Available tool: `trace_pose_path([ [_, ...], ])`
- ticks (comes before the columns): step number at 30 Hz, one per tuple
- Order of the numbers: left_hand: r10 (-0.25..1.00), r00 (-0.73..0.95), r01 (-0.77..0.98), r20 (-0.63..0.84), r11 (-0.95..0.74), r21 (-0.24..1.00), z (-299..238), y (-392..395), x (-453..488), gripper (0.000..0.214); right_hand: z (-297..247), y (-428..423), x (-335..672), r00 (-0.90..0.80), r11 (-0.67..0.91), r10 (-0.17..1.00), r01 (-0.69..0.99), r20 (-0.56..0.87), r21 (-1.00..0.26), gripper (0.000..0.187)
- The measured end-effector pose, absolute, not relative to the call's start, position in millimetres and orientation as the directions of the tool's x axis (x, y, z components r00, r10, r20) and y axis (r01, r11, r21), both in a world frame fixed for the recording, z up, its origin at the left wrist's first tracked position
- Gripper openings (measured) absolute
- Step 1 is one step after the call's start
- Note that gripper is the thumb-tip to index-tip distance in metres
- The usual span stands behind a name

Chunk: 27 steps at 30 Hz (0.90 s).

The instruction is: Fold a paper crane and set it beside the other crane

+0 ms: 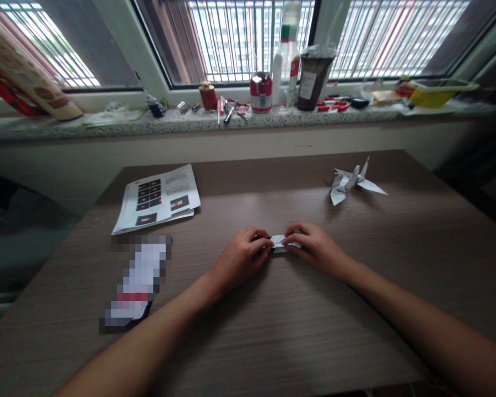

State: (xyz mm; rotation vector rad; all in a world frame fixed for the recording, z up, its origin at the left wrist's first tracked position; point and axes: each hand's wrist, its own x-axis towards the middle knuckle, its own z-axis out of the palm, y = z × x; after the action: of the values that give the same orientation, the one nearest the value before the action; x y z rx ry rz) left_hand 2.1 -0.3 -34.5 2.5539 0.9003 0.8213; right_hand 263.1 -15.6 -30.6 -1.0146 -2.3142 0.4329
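Paper (281,242), white, folded to a small flat strip, lies at the middle of the table (355,309), flat on the wood-grain top. Left hand (243,256) pinches the paper's left end, fingers curled shut on it. Right hand (314,248) grips the right end likewise, fingertips bent down onto the fold. Thumbs are mostly hidden, so the grip is probably a pinch. Paper crane (353,184) sits at the table's far right, well apart from both hands. Printed sheets (157,201) lie at the table's far left; a blurred-out flat object (138,281) lies on its left side, nearer the front edge. Beyond the table's far edge, a windowsill (107,124) carries a red can (261,92) and a dark cup (314,80).
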Motion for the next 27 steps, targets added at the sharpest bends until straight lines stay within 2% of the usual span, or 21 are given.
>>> trace_pose_path([
  [11, 0.649, 0.642, 0.468, 0.408, -0.753, 0.463, -33.2, -0.1, 3.3, 0.008, -35.6, -15.9, 261.7, -0.522, 0.664, 0.744, 0.51, 0.418, -0.546, 0.013],
  [18, 0.71, 0.601, 0.483, 0.367, -0.689, 0.54, -35.0, 0.0, 3.9, 0.011, -34.5, -17.7, 258.4, -0.476, 0.615, 0.786, 0.538, 0.395, -0.576, 0.018],
  [24, 0.715, 0.586, 0.455, 0.38, -0.679, 0.576, -35.0, -0.8, 5.7, 0.014, -33.1, -18.7, 257.6, -0.452, 0.57, 0.819, 0.568, 0.353, -0.594, 0.012],
  [27, 0.725, 0.585, 0.454, 0.365, -0.665, 0.593, -32.4, -2.6, 6.9, 0.009, -31.7, -19.0, 257.2, -0.455, 0.569, 0.819, 0.563, 0.351, -0.599, 0.015],
])
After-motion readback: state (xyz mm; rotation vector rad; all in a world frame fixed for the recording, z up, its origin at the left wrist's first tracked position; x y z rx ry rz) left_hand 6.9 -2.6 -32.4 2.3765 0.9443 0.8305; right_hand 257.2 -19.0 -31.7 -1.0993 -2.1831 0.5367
